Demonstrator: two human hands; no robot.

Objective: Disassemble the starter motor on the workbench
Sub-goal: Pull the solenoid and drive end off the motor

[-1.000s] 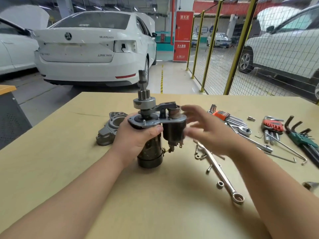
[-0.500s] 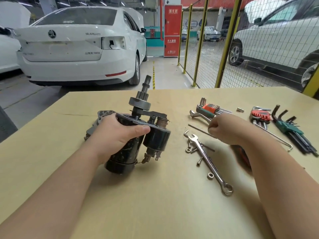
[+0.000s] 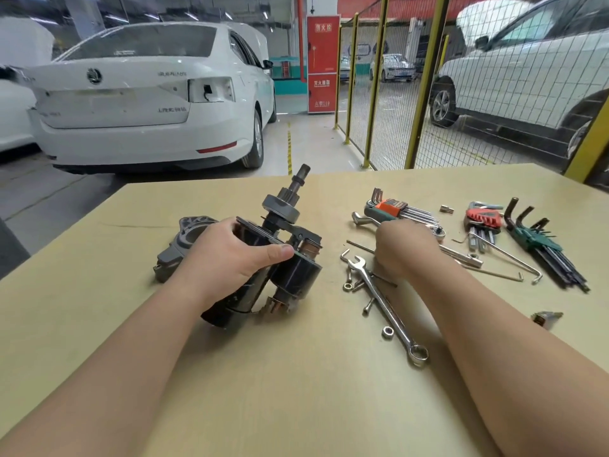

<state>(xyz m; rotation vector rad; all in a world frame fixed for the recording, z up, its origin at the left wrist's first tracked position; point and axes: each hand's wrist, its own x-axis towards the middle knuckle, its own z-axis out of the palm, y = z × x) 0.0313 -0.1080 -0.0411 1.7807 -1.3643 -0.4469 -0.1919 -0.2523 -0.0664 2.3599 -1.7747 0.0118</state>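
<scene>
On the bench [image 3: 99, 324]: a motor, a grey housing and loose tools, all on pale wood.
Motor [image 3: 239, 301]: tilted, with its rear end down on the bench and its shaft pointing up and away.
Pinion [image 3: 283, 201]: on the shaft at the raised end, clear of both hands.
Solenoid [image 3: 296, 275]: dark cylinder on the motor's right side, with terminals at its lower end.
Left hand [image 3: 230, 258]: wrapped round the motor body in a closed grip, with the thumb lying across the front just below the end plate.
Right hand [image 3: 405, 249]: down among the tools right of the motor, back to the camera and fingers curled under. Whether they hold anything cannot be told.
Housing [image 3: 179, 245]: lying flat behind the left hand, partly hidden by it and apart from the motor.
Wrench [image 3: 385, 301]: flat on the bench beside the right wrist, open end far and ring end near.
Nuts and bolts [image 3: 347, 285]: scattered along the wrench.
Hex keys: an orange set [image 3: 395, 206] just beyond the right hand, a red set [image 3: 482, 219] and a green set [image 3: 540, 245] further right.
Beyond the bench: a white car [image 3: 148, 94] and a yellow fence [image 3: 375, 80].
</scene>
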